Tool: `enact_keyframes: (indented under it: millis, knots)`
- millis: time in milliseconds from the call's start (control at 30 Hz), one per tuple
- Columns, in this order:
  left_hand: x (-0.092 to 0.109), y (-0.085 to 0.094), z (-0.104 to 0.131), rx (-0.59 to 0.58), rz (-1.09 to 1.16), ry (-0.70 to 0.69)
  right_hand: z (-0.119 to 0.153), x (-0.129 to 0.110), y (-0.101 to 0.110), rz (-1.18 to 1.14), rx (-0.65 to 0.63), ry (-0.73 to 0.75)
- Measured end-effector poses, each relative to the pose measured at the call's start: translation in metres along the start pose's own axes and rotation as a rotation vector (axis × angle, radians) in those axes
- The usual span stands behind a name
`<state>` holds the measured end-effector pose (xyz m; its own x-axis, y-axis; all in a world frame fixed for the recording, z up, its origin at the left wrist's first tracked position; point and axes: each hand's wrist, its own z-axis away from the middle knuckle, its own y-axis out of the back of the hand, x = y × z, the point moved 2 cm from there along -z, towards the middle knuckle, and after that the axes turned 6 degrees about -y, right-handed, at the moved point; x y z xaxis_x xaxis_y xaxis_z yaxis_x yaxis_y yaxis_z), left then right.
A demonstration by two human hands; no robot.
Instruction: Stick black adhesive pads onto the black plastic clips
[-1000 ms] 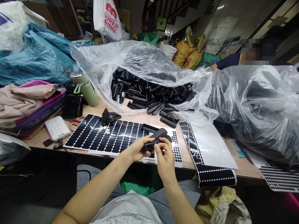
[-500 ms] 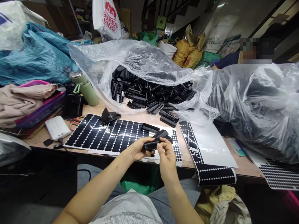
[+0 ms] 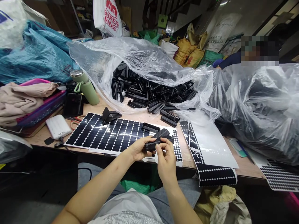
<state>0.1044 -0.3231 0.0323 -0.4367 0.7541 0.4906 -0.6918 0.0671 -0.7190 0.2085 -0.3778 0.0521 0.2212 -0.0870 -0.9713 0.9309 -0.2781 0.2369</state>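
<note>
Over the front edge of the table, my left hand (image 3: 140, 150) is closed around one end of a black carbon-patterned plastic piece (image 3: 161, 137) that looks made of two overlapping strips. The fingers of my right hand (image 3: 167, 158) are bent against its near right end, thumb and fingertips close together. Just beneath lies a sheet of black stickers (image 3: 112, 132), long strips on the left and small dots on the right. A narrow black case-like part (image 3: 150, 128) rests on it, and an unfolded black part (image 3: 110, 116) sits at its back edge.
A clear plastic bag (image 3: 140, 49) gapes behind, with many black plastic parts (image 3: 154, 90) spilling out. To the left stand a green bottle (image 3: 86, 88), a white power bank (image 3: 58, 127) and a purple basket (image 3: 44, 105). More sticker sheets (image 3: 217, 176) lie right. A person (image 3: 233, 60) is beyond.
Both hands stay on the black carbon-patterned piece with almost the same grip. The whole view has shifted very slightly; nothing on the table has moved.
</note>
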Motion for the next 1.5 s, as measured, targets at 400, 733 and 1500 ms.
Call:
enact_keyframes:
  millis: [400,733,1500]
  knots:
    - [0.0,-0.006,0.003,0.019,-0.006,-0.03,0.004,-0.001,-0.002,0.095,0.057,0.064]
    - [-0.002,-0.003,0.002,0.01,-0.009,-0.056,0.002,0.001,-0.001,0.103,0.042,0.048]
    - [0.006,0.022,-0.004,0.17,-0.13,-0.048,-0.133,0.128,0.066,0.629,0.076,-0.261]
